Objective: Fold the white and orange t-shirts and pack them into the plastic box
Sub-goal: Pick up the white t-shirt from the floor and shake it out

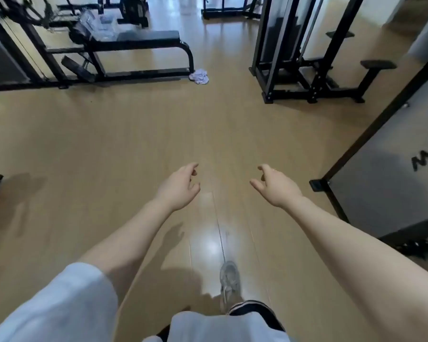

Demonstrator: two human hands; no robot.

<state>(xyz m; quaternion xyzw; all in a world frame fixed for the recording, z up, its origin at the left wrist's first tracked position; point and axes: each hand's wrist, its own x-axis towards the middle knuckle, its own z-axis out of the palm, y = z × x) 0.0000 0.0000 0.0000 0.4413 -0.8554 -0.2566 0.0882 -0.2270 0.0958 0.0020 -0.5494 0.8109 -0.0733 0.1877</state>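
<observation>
Here, in the head view, both arms reach out over the shiny tan wooden floor (134,134). The left hand (179,187) and the right hand (273,185) hang in the air with fingers loosely bent, holding nothing. Far ahead, a crumpled white cloth (199,76), maybe the white t-shirt, lies on the floor just beside the foot of a black padded gym bench (143,38). A black metal weight machine (304,58) stands far right. A grey sneaker (229,280) steps near the bottom.
</observation>
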